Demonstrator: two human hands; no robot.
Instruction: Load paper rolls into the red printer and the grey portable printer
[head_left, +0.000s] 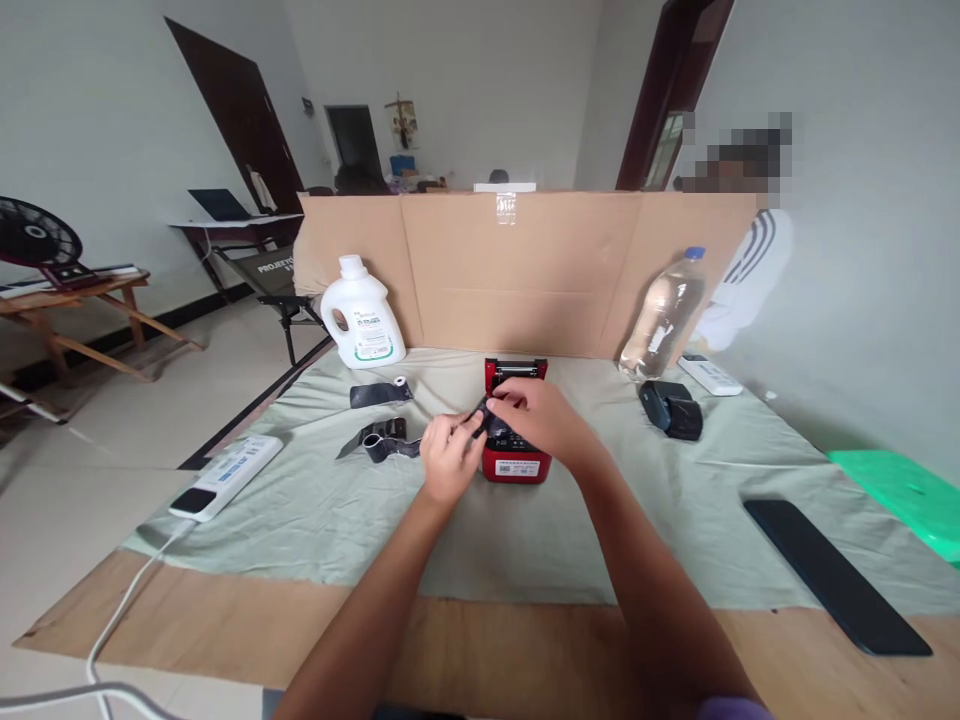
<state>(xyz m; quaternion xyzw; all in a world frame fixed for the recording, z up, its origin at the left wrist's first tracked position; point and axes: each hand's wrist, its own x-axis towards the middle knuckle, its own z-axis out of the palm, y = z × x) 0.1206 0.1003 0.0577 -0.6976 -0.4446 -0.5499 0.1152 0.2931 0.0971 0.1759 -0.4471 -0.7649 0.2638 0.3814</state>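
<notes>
In the middle of the cloth stands a small red and black label printer (pixel 516 466) with its lid raised at the back. My left hand (pixel 452 455) is at its left side, fingers pinched on a strip of black ribbon (pixel 484 408). Over the open printer, my right hand (pixel 546 418) has its thumb and fingers closed on the same dark strip, which the fingers partly hide. Left of my left hand lies a loosely unrolled black ribbon roll (pixel 375 446). Behind that is another black ribbon piece on a white core (pixel 381 392).
A cardboard screen (pixel 525 265) spans the back. Before it stand a white jug (pixel 364 320) and a clear bottle (pixel 664 315). Power strips (pixel 229 478) (pixel 711 375), a black device (pixel 671 410) and a long black slab (pixel 836 575) lie around. A person (pixel 754 265) is behind, right.
</notes>
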